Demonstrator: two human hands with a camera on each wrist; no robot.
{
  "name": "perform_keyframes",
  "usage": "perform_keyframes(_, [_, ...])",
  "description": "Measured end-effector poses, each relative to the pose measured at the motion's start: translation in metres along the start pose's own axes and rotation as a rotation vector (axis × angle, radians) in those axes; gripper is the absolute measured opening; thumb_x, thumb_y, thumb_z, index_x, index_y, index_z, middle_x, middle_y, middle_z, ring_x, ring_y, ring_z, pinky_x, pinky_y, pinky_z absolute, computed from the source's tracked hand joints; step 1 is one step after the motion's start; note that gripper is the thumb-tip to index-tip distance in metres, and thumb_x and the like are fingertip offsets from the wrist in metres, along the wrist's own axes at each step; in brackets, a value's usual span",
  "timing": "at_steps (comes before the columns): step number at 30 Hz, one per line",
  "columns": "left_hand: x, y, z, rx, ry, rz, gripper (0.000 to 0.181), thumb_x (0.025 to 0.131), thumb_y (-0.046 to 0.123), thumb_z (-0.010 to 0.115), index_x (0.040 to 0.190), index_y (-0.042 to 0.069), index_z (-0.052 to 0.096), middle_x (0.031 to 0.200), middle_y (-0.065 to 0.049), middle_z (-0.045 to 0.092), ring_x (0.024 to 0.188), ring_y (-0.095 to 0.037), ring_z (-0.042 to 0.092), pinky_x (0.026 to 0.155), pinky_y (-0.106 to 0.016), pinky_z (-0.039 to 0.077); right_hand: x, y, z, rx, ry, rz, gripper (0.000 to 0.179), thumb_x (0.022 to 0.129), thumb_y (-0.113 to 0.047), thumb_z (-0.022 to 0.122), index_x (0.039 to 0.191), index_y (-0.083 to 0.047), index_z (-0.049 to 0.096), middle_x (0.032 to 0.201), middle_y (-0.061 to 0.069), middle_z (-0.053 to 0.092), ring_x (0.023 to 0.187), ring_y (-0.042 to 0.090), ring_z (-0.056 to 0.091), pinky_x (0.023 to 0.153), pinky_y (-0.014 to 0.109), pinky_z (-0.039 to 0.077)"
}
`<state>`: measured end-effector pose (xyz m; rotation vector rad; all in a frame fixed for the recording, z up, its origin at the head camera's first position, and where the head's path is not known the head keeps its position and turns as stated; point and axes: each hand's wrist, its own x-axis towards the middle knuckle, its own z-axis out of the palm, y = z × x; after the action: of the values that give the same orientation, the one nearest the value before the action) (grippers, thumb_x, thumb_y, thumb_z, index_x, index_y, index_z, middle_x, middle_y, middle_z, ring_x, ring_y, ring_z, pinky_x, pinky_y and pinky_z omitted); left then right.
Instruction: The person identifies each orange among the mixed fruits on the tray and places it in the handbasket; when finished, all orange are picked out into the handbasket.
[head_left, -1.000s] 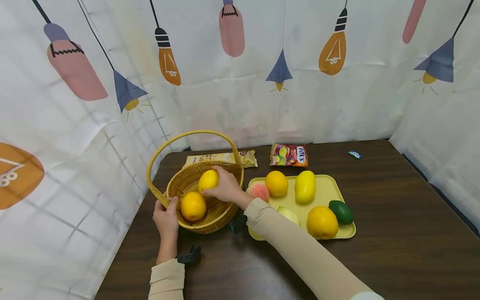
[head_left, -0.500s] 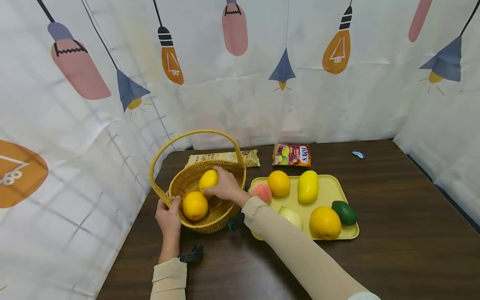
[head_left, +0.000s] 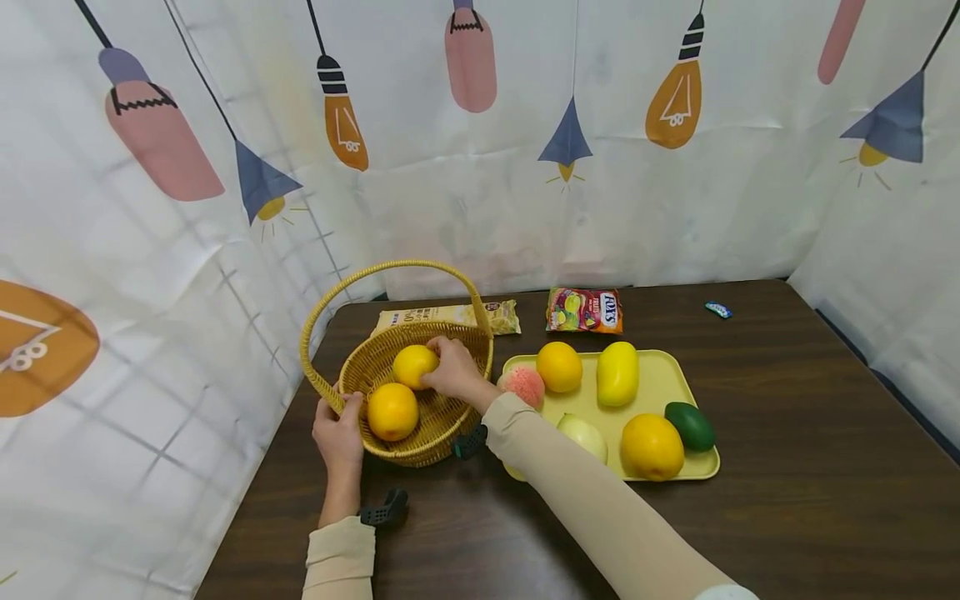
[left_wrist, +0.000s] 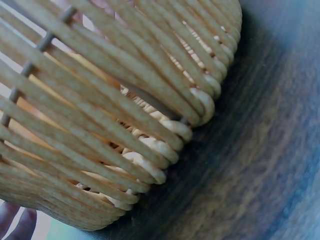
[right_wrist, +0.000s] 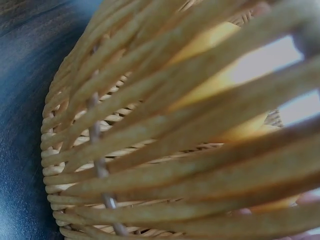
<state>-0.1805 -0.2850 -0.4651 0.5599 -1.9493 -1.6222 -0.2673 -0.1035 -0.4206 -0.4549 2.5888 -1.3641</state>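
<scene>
A yellow wicker basket (head_left: 435,437) with a tall arched handle stands at the table's left. My left hand (head_left: 339,437) grips its left rim at the foot of the handle. Inside the basket lie a lemon (head_left: 414,367) and an orange (head_left: 392,412). At the lemon's right side is my right hand (head_left: 455,371), its thumb and fingers slightly spread and close against the fruit; whether they touch it is hard to tell. Both wrist views mostly show the woven basket wall (left_wrist: 100,100), with yellow fruit (right_wrist: 215,42) glimpsed through the gaps in the right wrist view.
Right of the basket, a yellow tray (head_left: 660,362) holds a peach (head_left: 522,385), two oranges (head_left: 652,447), a mango (head_left: 617,373), an avocado (head_left: 690,426) and a pale round item (head_left: 583,435). Behind lie a long snack packet (head_left: 502,317), a candy bag (head_left: 584,310) and a small wrapped sweet (head_left: 717,309).
The lemon has dropped slightly and tipped left in the basket. My right thumb and fingers have loosened from around it and drawn right. My left hand keeps its hold on the rim.
</scene>
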Motion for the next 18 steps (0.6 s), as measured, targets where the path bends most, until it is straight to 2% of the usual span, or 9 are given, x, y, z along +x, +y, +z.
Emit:
perform_keyframes(9, [0.0023, -0.0034, 0.0005, -0.003, 0.0, -0.01, 0.044, 0.094, 0.034, 0.063, 0.124, 0.002, 0.057, 0.12, -0.012, 0.056, 0.093, -0.014, 0.05, 0.073, -0.016, 0.042, -0.0008, 0.0005, -0.0005, -0.005, -0.022, -0.025, 0.06, 0.085, -0.021, 0.077, 0.137, -0.012, 0.05, 0.127, 0.01, 0.053, 0.112, 0.025, 0.053, 0.089, 0.039, 0.047])
perform_keyframes(18, [0.0004, -0.0018, 0.0008, 0.009, 0.007, 0.016, 0.042, 0.095, 0.03, 0.062, 0.124, 0.0, 0.057, 0.12, -0.014, 0.058, 0.092, -0.014, 0.049, 0.073, -0.016, 0.041, -0.0003, 0.0006, -0.0024, -0.003, -0.077, -0.05, 0.064, 0.086, -0.019, 0.076, 0.142, -0.011, 0.046, 0.135, 0.01, 0.054, 0.119, 0.026, 0.054, 0.094, 0.039, 0.047])
